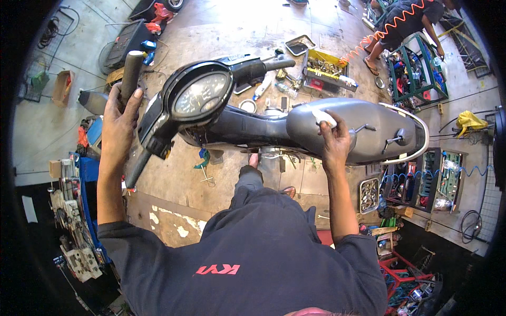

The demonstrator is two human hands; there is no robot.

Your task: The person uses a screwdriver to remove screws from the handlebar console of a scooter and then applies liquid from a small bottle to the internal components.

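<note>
My left hand is closed round a dark, slim cylinder with a pale top end, held upright beside the scooter's front. Its exact kind does not show. A small white piece sits pinched in the fingertips of my right hand, over the seat. I cannot make out what it is. The black scooter stands across in front of me, its round speedometer and handlebar on the left. Its long grey seat extends to the right, with two dark mirror-like or lever-like parts lying on it.
Behind the scooter stand a yellow toolbox full of parts and a black tray. Green tool trolleys and a person are far right. An orange coiled hose hangs there. A metal parts tray lies near right.
</note>
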